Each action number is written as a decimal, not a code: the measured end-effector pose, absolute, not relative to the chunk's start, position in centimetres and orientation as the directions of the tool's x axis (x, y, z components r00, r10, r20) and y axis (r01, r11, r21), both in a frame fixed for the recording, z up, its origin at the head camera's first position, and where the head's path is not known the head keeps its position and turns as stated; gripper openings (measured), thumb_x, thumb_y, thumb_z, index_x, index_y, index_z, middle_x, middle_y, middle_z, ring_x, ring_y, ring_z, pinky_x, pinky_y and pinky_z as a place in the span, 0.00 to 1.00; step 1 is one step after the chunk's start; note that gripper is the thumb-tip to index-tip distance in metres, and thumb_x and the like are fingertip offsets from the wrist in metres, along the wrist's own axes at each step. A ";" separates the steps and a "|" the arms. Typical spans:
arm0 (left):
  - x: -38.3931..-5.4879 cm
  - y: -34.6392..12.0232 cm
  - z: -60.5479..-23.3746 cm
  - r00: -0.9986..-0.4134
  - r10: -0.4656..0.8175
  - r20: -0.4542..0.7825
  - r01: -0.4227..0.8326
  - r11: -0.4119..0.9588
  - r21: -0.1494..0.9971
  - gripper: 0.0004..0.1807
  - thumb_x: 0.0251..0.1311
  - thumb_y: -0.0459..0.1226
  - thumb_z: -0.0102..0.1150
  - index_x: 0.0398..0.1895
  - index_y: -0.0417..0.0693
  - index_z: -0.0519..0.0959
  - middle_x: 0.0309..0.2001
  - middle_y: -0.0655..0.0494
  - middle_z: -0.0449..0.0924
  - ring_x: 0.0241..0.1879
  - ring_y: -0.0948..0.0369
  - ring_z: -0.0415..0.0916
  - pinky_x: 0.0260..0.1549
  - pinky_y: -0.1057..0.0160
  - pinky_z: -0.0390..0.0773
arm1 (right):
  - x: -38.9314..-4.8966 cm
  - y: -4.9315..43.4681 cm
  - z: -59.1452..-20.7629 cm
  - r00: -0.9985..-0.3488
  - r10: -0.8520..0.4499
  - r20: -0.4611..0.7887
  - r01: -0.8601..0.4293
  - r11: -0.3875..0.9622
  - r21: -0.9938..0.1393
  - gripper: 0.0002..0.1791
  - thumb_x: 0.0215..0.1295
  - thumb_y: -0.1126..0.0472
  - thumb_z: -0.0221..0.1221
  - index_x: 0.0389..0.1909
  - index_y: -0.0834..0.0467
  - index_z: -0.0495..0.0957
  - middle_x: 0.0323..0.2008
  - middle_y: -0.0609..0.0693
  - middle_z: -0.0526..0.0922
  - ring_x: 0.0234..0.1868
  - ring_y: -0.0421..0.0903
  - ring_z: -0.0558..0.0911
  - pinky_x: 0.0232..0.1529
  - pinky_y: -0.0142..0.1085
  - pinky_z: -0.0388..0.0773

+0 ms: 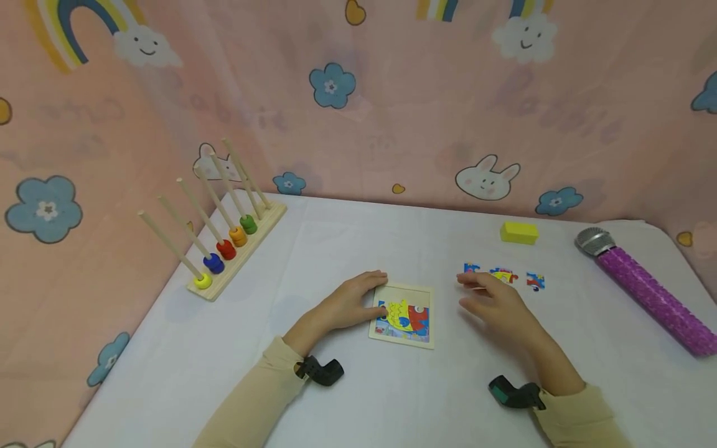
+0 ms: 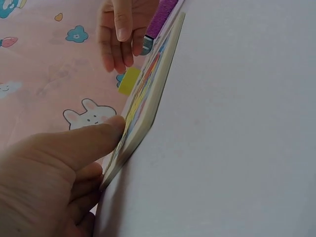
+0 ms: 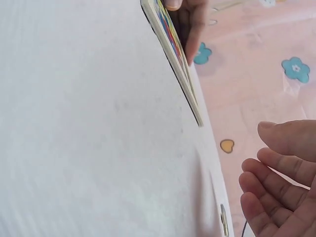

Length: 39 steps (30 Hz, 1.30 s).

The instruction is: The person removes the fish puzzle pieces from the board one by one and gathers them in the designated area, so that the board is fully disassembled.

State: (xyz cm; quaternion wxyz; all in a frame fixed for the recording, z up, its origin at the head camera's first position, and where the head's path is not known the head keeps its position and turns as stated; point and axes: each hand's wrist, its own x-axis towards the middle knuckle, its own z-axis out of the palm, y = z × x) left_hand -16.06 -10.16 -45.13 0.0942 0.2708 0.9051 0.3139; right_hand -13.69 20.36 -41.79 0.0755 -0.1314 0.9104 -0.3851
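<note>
A small wooden jigsaw tray (image 1: 411, 295) lies on the white table; its lower part is filled with pieces of a yellow and red fish picture, while the top strip is bare wood. My left hand (image 1: 350, 303) grips the tray's left side, thumb (image 2: 101, 138) over the rim and the other fingers along the edge. To the right of the tray, my right hand (image 1: 498, 308) hovers with relaxed fingers and nothing in them. Just beyond it lie loose puzzle pieces (image 1: 535, 281), partly covered by the hand in the head view.
At the left stands a wooden peg rack (image 1: 238, 267) with coloured rings on its rods. A yellow block (image 1: 519, 233) sits at the back right, and a microphone (image 1: 650, 292) with a sparkly purple handle lies at the far right. A pink patterned cloth (image 1: 392, 124) hangs behind.
</note>
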 end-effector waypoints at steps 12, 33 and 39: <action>-14.4 -10.6 -44.5 -0.840 0.540 -0.061 0.393 0.681 0.617 0.39 0.59 0.48 0.62 0.70 0.43 0.60 0.74 0.53 0.53 0.74 0.56 0.48 0.71 0.55 0.56 | -13.1 16.1 -42.0 -0.904 -0.428 -0.016 -0.280 0.618 -0.735 0.24 0.62 0.62 0.60 0.59 0.60 0.71 0.56 0.54 0.76 0.57 0.53 0.74 0.58 0.50 0.75; -12.9 -11.2 -45.4 -0.827 0.562 0.024 0.458 0.648 0.609 0.33 0.65 0.47 0.55 0.69 0.42 0.62 0.73 0.55 0.55 0.73 0.58 0.50 0.70 0.56 0.57 | -12.7 10.0 -43.3 -0.873 -0.486 0.048 -0.386 0.627 -0.677 0.21 0.57 0.63 0.65 0.52 0.62 0.76 0.46 0.51 0.77 0.46 0.45 0.76 0.50 0.43 0.77; -12.8 -11.2 -45.3 -0.832 0.553 0.049 0.473 0.661 0.583 0.32 0.64 0.46 0.57 0.68 0.42 0.65 0.72 0.54 0.58 0.72 0.56 0.54 0.69 0.55 0.60 | -12.2 9.3 -43.8 -0.900 -0.425 0.100 -0.382 0.656 -0.651 0.18 0.55 0.63 0.66 0.47 0.62 0.78 0.43 0.51 0.74 0.44 0.45 0.76 0.49 0.42 0.78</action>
